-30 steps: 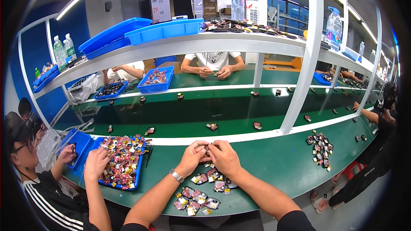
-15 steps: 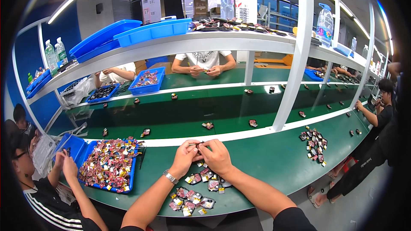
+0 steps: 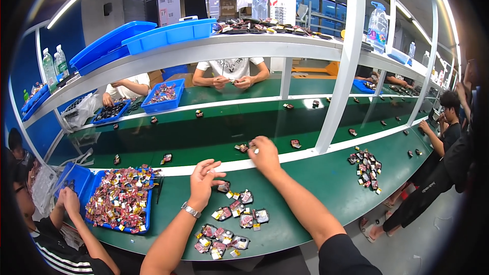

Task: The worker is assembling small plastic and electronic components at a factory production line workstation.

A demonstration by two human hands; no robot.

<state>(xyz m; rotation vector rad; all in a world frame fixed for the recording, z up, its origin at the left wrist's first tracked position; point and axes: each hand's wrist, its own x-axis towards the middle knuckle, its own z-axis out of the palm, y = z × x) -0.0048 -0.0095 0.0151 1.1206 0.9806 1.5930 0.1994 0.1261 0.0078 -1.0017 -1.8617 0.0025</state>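
My left hand [image 3: 205, 179] is raised above the green bench, fingers apart and holding nothing. Beyond the white rail, my right hand [image 3: 264, 156] reaches over the green conveyor belt. Its fingertips are closed on a small electronic assembly [image 3: 251, 148], mostly hidden by the fingers. Right beside it on the belt lies another assembly [image 3: 240, 147]. Between my forearms a loose group of assemblies [image 3: 246, 220] rests on the bench: black-edged casings with reddish boards and small white-and-yellow tabs. One casing [image 3: 224, 187] sits just by my left fingertips.
A blue tray [image 3: 149, 209] heaped with reddish parts stands left, beside a seated co-worker [image 3: 66, 244]. A white post [image 3: 340, 81] and shelf [image 3: 244, 50] rise beyond the bench. Another pile of assemblies [image 3: 368, 169] lies right. Co-workers sit across the belt.
My hands have separated. The right one has moved forward over the belt with the assembly; the left has let go and opened. The whole view has shifted slightly.
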